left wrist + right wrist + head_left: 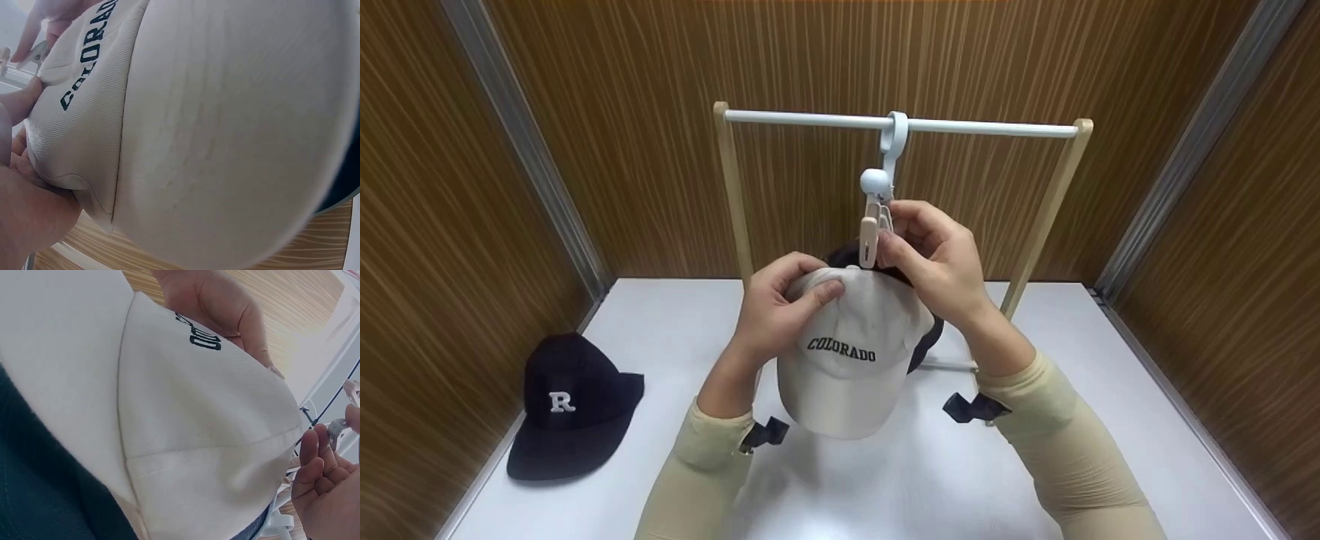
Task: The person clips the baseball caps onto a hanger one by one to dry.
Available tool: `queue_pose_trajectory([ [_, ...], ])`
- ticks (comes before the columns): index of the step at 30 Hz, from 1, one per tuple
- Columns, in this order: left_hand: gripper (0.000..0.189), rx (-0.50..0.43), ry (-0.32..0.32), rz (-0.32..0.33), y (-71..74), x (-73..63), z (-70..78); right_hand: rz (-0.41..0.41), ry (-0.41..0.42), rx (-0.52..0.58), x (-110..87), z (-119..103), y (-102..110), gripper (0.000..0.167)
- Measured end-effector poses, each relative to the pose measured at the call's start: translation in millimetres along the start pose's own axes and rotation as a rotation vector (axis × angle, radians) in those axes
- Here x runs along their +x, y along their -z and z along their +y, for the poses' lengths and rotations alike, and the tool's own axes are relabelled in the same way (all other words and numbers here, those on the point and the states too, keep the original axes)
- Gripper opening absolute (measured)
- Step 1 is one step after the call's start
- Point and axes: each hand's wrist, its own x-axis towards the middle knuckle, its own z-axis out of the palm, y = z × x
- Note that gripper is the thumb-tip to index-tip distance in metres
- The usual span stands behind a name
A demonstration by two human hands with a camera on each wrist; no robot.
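Cream cap point(855, 367) points brim downward, its long axis nearly upright.

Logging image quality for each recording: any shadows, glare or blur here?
Head view: the lettering on the pale cap is readable, with soft shadows on the white table; left wrist view: the near brim looms large, its outer edge blurred; right wrist view: a bright, washed-out patch beyond the left hand.
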Motion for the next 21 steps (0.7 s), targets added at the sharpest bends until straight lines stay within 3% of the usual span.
queue_pose_trajectory([
  [8, 0.012, 0.004, -0.013, 0.000, -0.6, 1.4, 3.2, -0.009, 0.006, -0.012, 2.3, -1, 1, 0.022],
  [21, 0.013, 0.005, -0.035, -0.007, 0.5, 6.4, 8.0, -0.062, -0.054, -0.064, 7.7, -10, 9, 0.020],
])
